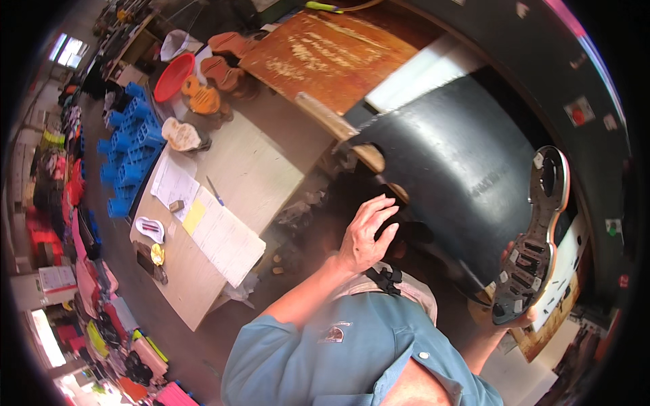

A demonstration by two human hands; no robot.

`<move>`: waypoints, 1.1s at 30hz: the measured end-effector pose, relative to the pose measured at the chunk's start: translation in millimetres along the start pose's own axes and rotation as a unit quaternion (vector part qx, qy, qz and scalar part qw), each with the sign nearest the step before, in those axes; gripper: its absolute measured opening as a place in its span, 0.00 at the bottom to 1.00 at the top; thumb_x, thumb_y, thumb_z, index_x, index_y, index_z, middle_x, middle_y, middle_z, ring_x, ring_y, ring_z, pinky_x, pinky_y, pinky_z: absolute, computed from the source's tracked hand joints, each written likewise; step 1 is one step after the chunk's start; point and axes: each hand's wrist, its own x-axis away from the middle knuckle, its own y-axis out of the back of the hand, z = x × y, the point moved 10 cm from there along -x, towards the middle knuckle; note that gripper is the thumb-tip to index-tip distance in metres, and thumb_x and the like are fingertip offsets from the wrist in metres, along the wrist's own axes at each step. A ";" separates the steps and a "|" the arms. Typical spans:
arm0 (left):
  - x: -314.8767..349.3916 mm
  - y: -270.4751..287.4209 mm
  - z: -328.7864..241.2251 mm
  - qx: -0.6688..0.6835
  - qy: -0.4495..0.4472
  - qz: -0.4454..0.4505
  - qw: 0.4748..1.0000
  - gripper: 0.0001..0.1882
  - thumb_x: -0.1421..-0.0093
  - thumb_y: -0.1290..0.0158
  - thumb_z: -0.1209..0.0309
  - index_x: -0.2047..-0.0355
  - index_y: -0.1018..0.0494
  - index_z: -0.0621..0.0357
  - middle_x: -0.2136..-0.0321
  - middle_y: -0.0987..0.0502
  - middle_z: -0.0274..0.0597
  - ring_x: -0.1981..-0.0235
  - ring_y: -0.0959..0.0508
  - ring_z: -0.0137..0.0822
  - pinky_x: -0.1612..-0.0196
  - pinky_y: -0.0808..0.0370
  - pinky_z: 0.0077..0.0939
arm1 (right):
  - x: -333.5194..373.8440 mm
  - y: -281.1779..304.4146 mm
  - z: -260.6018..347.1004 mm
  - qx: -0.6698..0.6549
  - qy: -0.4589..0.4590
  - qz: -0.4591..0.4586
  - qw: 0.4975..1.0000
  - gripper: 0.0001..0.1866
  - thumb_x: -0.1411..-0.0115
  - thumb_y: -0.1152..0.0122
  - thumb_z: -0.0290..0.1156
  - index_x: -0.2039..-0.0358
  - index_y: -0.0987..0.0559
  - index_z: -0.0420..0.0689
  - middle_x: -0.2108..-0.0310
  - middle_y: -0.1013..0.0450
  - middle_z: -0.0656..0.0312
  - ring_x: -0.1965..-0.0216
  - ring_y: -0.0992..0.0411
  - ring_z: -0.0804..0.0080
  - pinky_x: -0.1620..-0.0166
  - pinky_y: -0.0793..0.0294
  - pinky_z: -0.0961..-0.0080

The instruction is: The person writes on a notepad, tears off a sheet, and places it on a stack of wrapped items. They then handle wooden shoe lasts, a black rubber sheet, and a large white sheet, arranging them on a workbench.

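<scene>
A grey, slotted, sole-shaped piece [544,230], gripped in the right hand [521,319], is at the right edge of the black glossy sheet [460,176]. The left hand [366,237], empty, fingers parted, is near its left edge. Blue plastic racks [126,172] flank the beige table [247,159].

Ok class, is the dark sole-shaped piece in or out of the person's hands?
In: the right hand grips the sole-shaped piece by its lower part.

A workshop — scarred wooden board [291,64], stacked shaped pieces [222,73] and heaped coloured materials [95,264] show it.
</scene>
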 end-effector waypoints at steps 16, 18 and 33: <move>130.4 217.0 197.3 -0.050 0.300 -0.121 0.945 0.18 0.25 0.48 0.71 0.41 0.25 0.68 0.45 0.20 0.55 0.44 0.19 0.45 0.42 0.21 0.37 | 38.3 -270.8 -233.5 -0.115 -0.360 0.233 0.896 0.56 0.56 0.27 0.45 0.28 0.34 0.32 0.33 0.30 0.46 0.31 0.32 0.56 0.28 0.38 0.59; 149.8 219.9 214.1 0.028 0.376 -0.158 0.912 0.19 0.24 0.50 0.69 0.39 0.26 0.70 0.45 0.20 0.54 0.43 0.20 0.42 0.40 0.22 0.35 | 36.0 -279.5 -232.5 -0.133 -0.352 0.251 0.892 0.55 0.56 0.25 0.42 0.27 0.34 0.34 0.32 0.31 0.48 0.30 0.34 0.58 0.26 0.41 0.60; -15.0 71.2 101.7 0.120 0.131 0.065 0.982 0.17 0.23 0.52 0.74 0.38 0.27 0.67 0.43 0.22 0.47 0.43 0.21 0.37 0.35 0.26 0.32 | 47.0 -79.6 64.4 -0.078 0.133 -0.043 0.987 0.67 0.57 0.23 0.55 0.24 0.45 0.34 0.30 0.39 0.35 0.33 0.32 0.39 0.28 0.34 0.49</move>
